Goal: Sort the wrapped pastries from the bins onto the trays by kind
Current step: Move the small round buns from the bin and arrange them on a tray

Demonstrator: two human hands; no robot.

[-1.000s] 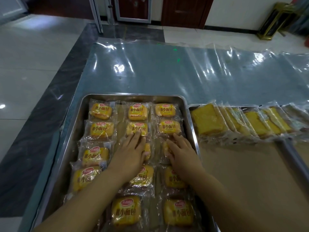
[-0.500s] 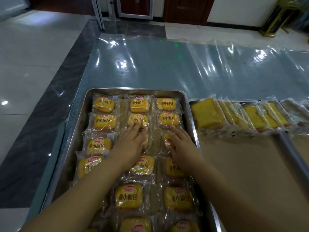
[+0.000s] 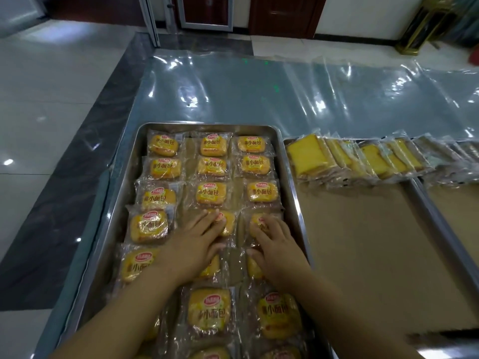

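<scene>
The left tray (image 3: pixel 111 229) on the table (image 3: pixel 259 86) is full of small bun packs (image 3: pixel 211 195) in three lines. The left hand (image 3: pixel 191 244) lies flat on a middle pack (image 3: pixel 227 225), fingers straight, gripping nothing. The right hand (image 3: pixel 277 251) lies flat on the next pack (image 3: pixel 258 219), maybe pressing it. Cake slice packs (image 3: pixel 363 159) line the far edge of the right tray (image 3: pixel 438 216).

Left steel tray (image 3: pixel 290 174) holds wrapped small buns (image 3: pixel 211 194) in three columns. Right of it, a paper-lined tray (image 3: pixel 425 195) carries overlapping wrapped cake slices (image 3: pixel 308 156) along its far edge.
</scene>
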